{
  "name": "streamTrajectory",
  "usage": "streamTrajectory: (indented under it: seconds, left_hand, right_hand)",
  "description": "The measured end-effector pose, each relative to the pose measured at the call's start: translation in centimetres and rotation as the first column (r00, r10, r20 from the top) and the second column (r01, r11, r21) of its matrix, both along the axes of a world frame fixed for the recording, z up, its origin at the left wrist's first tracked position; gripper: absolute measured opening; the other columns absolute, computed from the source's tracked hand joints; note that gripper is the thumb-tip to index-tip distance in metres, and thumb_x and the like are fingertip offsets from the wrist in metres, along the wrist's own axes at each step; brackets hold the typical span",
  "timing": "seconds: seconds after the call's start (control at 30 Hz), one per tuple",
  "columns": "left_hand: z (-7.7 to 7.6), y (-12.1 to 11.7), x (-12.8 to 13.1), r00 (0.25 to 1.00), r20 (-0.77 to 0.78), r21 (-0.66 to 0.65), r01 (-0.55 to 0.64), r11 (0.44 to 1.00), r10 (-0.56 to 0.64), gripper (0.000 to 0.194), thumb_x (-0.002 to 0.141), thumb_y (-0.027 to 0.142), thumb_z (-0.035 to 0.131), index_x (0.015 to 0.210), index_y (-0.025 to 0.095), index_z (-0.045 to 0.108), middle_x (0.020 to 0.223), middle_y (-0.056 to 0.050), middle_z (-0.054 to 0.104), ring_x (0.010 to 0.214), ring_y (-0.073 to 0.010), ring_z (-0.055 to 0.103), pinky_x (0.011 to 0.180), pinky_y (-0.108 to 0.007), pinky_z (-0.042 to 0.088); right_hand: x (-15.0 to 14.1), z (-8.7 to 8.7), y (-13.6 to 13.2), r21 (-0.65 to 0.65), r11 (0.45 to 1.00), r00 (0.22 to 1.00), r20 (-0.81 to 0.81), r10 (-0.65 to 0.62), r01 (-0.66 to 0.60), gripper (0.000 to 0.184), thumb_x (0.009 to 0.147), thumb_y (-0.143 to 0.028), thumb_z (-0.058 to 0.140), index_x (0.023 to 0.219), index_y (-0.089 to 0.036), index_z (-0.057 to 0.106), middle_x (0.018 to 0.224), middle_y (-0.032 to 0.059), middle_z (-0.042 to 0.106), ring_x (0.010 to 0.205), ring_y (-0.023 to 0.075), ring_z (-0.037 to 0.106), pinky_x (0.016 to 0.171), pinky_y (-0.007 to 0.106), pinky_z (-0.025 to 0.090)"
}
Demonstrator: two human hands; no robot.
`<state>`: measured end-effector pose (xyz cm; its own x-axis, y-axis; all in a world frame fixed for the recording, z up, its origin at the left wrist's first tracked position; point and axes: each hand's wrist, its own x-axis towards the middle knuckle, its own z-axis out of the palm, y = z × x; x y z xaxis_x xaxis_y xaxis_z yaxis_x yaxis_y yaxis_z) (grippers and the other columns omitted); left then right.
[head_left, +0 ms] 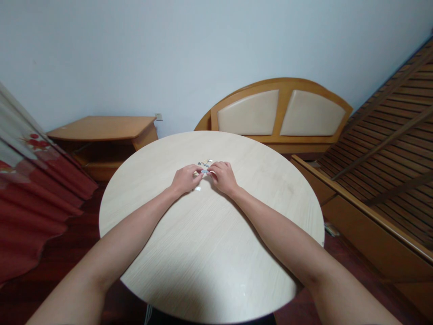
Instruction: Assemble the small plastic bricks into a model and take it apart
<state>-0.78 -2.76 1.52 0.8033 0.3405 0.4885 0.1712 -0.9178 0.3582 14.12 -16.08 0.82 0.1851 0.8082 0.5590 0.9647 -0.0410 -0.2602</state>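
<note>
Both my hands meet near the middle of a round pale wooden table [209, 253]. My left hand [185, 179] and my right hand [222, 177] are curled, fingertips pinched together on a small grey-blue round piece [204, 171] between them. Just beyond the fingers lie a few tiny metallic and dark pieces [204, 163]. A small white bit [198, 188] lies on the table under my left hand. The pieces are too small to name.
A low wooden side table [101, 128] stands at the back left. A wooden headboard with padded panels [280, 113] leans against the pale wall. A slatted bed frame [389, 149] is propped at the right. Red patterned cloth [30, 189] hangs at the left.
</note>
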Motion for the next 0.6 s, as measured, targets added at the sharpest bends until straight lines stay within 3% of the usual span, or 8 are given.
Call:
streamTrajectory:
  seconds: [0.6]
  left_hand:
    - [-0.15, 0.14, 0.12, 1.000, -0.010, 0.004, -0.015, 1.000, 0.015, 0.021, 0.091, 0.030, 0.061, 0.104, 0.021, 0.076, 0.099, -0.005, 0.077, 0.089, -0.0216, 0.069, 0.077, -0.031, 0.051]
  right_hand:
    - [-0.08, 0.11, -0.09, 0.010, 1.000, 1.000, -0.015, 0.002, -0.002, 0.015, 0.098, -0.021, 0.058, 0.099, -0.020, 0.073, 0.104, 0.0097, 0.072, 0.100, 0.0254, 0.058, 0.088, 0.039, 0.033]
